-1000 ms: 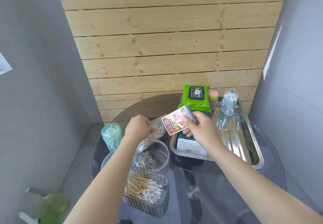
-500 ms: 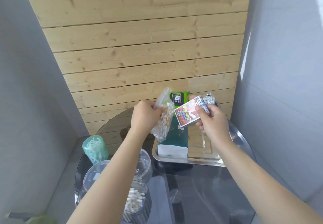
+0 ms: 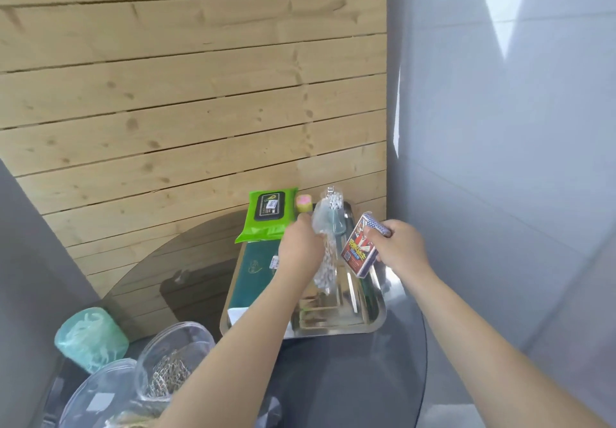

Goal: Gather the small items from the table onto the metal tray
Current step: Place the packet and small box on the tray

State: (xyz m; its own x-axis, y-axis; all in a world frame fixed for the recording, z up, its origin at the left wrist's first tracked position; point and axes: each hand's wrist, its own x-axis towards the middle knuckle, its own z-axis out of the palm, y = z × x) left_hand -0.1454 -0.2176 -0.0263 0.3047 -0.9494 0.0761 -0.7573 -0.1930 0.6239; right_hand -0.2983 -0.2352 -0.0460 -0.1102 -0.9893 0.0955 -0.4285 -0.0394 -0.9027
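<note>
The metal tray (image 3: 333,329) lies on the dark round glass table (image 3: 350,377). My left hand (image 3: 300,249) holds a clear plastic bag of cotton swabs (image 3: 326,267) hanging over the tray's middle. Over the tray's right side, my right hand (image 3: 398,247) grips a red and blue card box (image 3: 361,249), tilted. A dark green pack (image 3: 253,277) lies in the tray's left part. A green wipes pack (image 3: 268,214), a pink item (image 3: 304,201) and a grey cup of white sticks (image 3: 335,207) stand at the tray's far end.
At the table's near left stand a teal cup of floss picks (image 3: 91,341), a clear round jar of paper clips (image 3: 170,361) and a clear lid (image 3: 100,394). A wooden plank wall rises behind; a grey wall stands close on the right.
Both hands moved forward and lower over the tray. The swab bag came from near the jars to hang above the tray's middle, and the card box moved right. The camera shifted left.
</note>
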